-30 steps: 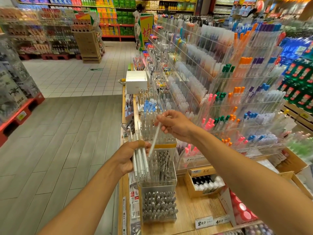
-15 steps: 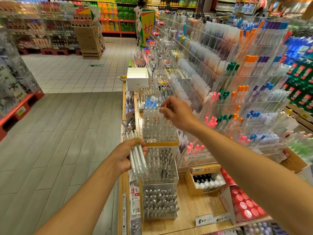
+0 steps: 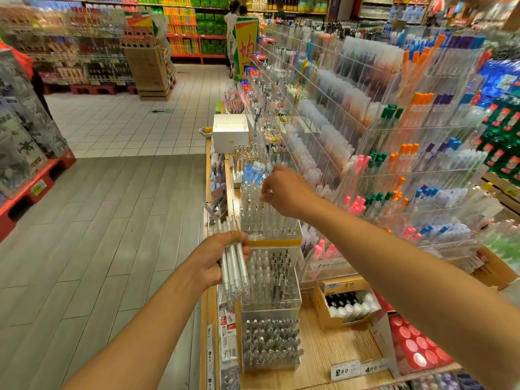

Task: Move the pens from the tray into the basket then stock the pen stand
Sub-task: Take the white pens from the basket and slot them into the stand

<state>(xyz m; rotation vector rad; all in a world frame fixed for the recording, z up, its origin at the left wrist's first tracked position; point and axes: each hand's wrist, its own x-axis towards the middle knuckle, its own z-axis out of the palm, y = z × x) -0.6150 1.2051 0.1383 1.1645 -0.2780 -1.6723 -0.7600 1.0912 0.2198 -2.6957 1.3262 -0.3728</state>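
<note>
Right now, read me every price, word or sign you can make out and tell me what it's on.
"280" on the left white price tag at the wooden shelf's front edge.
"480" on the price tag beside it.
"180" on the label strip under the pink pens.
One large red character on the yellow aisle sign.
Box and shelf-edge labels: too blurred.

The floor (image 3: 112, 220) is grey wood-look plank near the camera and pale square tile (image 3: 135, 122) farther off. Stocked shelving (image 3: 197, 26) lines the far wall. A cardboard display stand (image 3: 149, 71) stands on the tile. Red pallets (image 3: 28, 190) edge the left side.
</note>
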